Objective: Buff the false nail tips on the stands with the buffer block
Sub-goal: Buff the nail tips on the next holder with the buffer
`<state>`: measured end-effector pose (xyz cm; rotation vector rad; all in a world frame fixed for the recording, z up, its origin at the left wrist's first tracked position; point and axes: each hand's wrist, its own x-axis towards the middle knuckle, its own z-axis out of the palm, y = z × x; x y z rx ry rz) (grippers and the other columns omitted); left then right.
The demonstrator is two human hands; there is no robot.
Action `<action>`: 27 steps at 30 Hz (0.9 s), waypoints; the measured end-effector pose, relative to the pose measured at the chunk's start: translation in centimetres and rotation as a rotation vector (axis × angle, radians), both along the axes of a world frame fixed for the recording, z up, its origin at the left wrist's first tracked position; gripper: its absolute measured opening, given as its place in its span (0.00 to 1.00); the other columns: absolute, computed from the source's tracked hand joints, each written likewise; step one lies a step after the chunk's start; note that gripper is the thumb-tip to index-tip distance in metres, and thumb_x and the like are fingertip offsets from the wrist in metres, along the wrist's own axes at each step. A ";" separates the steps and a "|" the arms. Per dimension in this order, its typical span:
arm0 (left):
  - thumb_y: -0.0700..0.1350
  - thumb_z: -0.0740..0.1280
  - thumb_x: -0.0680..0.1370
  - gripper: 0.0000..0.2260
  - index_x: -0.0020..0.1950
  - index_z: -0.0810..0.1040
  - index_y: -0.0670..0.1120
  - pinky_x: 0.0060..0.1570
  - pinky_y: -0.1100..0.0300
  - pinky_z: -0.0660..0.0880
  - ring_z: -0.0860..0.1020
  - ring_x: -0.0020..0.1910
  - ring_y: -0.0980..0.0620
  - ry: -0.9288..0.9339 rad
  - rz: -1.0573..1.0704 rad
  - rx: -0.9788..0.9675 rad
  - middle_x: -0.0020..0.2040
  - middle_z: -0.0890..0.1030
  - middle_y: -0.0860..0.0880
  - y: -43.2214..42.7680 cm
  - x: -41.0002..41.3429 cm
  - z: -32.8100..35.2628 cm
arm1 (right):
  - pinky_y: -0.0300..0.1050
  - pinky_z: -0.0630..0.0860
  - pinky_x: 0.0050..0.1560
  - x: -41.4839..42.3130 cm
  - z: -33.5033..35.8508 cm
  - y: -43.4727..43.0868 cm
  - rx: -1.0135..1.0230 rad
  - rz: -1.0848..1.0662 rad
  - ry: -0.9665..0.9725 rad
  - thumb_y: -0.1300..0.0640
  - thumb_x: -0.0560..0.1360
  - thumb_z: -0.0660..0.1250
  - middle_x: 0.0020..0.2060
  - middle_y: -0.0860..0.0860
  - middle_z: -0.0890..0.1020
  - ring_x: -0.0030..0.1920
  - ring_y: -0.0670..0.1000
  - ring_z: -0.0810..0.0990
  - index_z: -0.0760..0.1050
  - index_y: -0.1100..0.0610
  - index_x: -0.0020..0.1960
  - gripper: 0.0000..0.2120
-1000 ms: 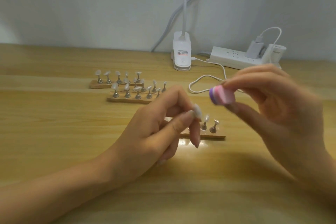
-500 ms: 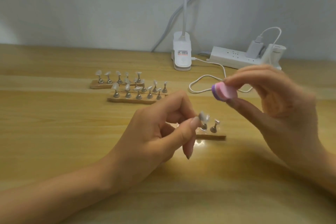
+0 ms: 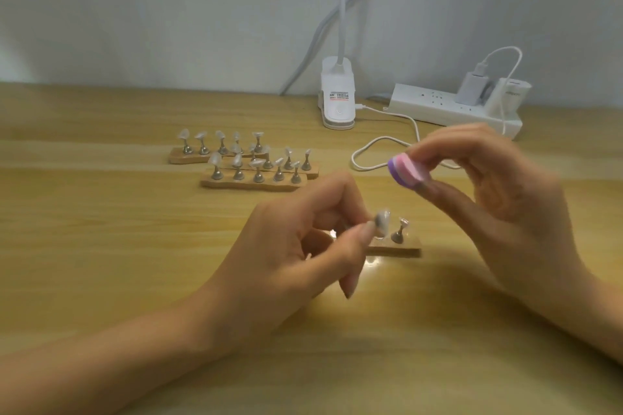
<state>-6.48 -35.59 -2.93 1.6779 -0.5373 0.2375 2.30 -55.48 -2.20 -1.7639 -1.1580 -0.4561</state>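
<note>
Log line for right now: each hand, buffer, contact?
left hand: pinches nail tip at near stand | right hand: holds buffer block | contact: block above tip, apart | far stands: not in hand

pink-purple buffer block [image 3: 406,171] above nail tip [image 3: 383,221]

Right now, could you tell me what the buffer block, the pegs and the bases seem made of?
Buffer block: probably foam, matte, in pink and purple layers. Pegs: apparently metal, silvery with glints. Bases: seemingly wood, tan, matte; blur leaves it open.
</note>
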 end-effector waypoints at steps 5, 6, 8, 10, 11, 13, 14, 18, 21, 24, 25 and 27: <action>0.43 0.63 0.79 0.05 0.43 0.71 0.46 0.25 0.73 0.64 0.70 0.21 0.64 -0.006 -0.012 0.039 0.30 0.78 0.52 0.1 0.1 -0.1 | 0.53 0.77 0.55 -0.3 -0.1 0.3 -0.063 0.032 -0.067 0.59 0.79 0.68 0.52 0.49 0.80 0.54 0.53 0.80 0.77 0.53 0.57 0.07; 0.43 0.63 0.79 0.05 0.44 0.71 0.46 0.24 0.72 0.64 0.70 0.21 0.64 -0.008 -0.007 0.038 0.30 0.78 0.51 0.1 0.0 -0.1 | 0.55 0.77 0.55 0.0 0.0 0.1 -0.050 -0.010 -0.037 0.60 0.79 0.68 0.52 0.49 0.81 0.54 0.53 0.80 0.76 0.54 0.58 0.08; 0.46 0.63 0.79 0.06 0.44 0.71 0.46 0.24 0.71 0.64 0.68 0.20 0.62 0.005 0.008 0.030 0.31 0.79 0.51 0.1 0.1 -0.1 | 0.54 0.77 0.55 -0.3 0.2 -0.1 0.001 0.019 -0.030 0.59 0.79 0.68 0.52 0.50 0.81 0.54 0.55 0.80 0.77 0.53 0.57 0.07; 0.46 0.63 0.80 0.07 0.45 0.71 0.45 0.24 0.70 0.63 0.67 0.19 0.62 0.003 0.007 0.042 0.31 0.79 0.51 0.2 0.2 -0.2 | 0.51 0.76 0.55 -0.9 0.1 0.4 -0.011 0.098 -0.079 0.57 0.79 0.69 0.52 0.50 0.80 0.54 0.54 0.80 0.79 0.53 0.55 0.06; 0.46 0.63 0.80 0.06 0.45 0.72 0.44 0.23 0.70 0.63 0.67 0.19 0.62 0.003 0.001 0.050 0.31 0.79 0.51 0.2 0.2 -0.3 | 0.51 0.76 0.55 -0.8 -0.1 0.5 -0.032 0.095 -0.085 0.57 0.79 0.69 0.52 0.49 0.80 0.54 0.54 0.80 0.79 0.53 0.55 0.05; 0.46 0.63 0.80 0.06 0.45 0.72 0.46 0.23 0.69 0.63 0.67 0.19 0.61 0.017 0.000 0.035 0.31 0.79 0.51 0.3 0.2 -0.3 | 0.56 0.77 0.55 -0.1 -0.1 0.3 -0.031 0.020 -0.048 0.60 0.79 0.69 0.52 0.48 0.80 0.53 0.54 0.80 0.78 0.53 0.56 0.07; 0.47 0.63 0.80 0.06 0.45 0.71 0.46 0.22 0.69 0.63 0.66 0.18 0.60 0.024 0.001 0.021 0.31 0.79 0.51 0.3 0.2 -0.3 | 0.57 0.77 0.54 0.0 -0.1 0.1 -0.008 -0.003 -0.030 0.60 0.79 0.69 0.52 0.48 0.80 0.53 0.55 0.80 0.77 0.52 0.57 0.08; 0.47 0.62 0.80 0.06 0.45 0.71 0.46 0.22 0.68 0.64 0.67 0.18 0.59 0.034 -0.020 0.009 0.33 0.79 0.50 0.4 0.4 -0.3 | 0.53 0.76 0.55 -0.6 -0.3 0.2 -0.014 0.086 -0.083 0.58 0.78 0.69 0.53 0.49 0.80 0.55 0.56 0.80 0.79 0.52 0.56 0.07; 0.47 0.61 0.81 0.05 0.48 0.71 0.46 0.22 0.69 0.63 0.66 0.18 0.58 0.047 -0.030 0.002 0.34 0.80 0.51 0.3 0.3 -0.4 | 0.57 0.77 0.54 0.2 -0.2 0.0 -0.023 -0.009 -0.036 0.59 0.79 0.69 0.52 0.49 0.80 0.53 0.55 0.80 0.77 0.53 0.58 0.09; 0.46 0.60 0.82 0.05 0.48 0.70 0.46 0.21 0.70 0.62 0.67 0.16 0.57 0.055 -0.033 -0.002 0.35 0.80 0.51 0.3 0.5 -0.4 | 0.53 0.76 0.54 -0.6 -0.1 0.3 0.006 0.064 -0.096 0.57 0.78 0.70 0.52 0.49 0.80 0.53 0.55 0.80 0.78 0.52 0.57 0.09; 0.46 0.61 0.83 0.06 0.48 0.69 0.46 0.21 0.70 0.62 0.67 0.16 0.57 0.057 -0.033 0.006 0.35 0.80 0.51 0.2 0.6 -0.5 | 0.52 0.76 0.54 -0.7 -0.2 0.5 -0.014 0.081 -0.115 0.57 0.78 0.70 0.52 0.50 0.80 0.54 0.55 0.80 0.78 0.52 0.57 0.08; 0.43 0.59 0.83 0.04 0.49 0.69 0.45 0.21 0.69 0.62 0.66 0.16 0.56 0.069 -0.034 0.013 0.35 0.80 0.50 0.3 0.6 -0.6 | 0.55 0.77 0.54 -0.2 -0.2 0.4 -0.036 0.021 -0.086 0.58 0.78 0.69 0.51 0.50 0.80 0.53 0.55 0.80 0.77 0.53 0.57 0.08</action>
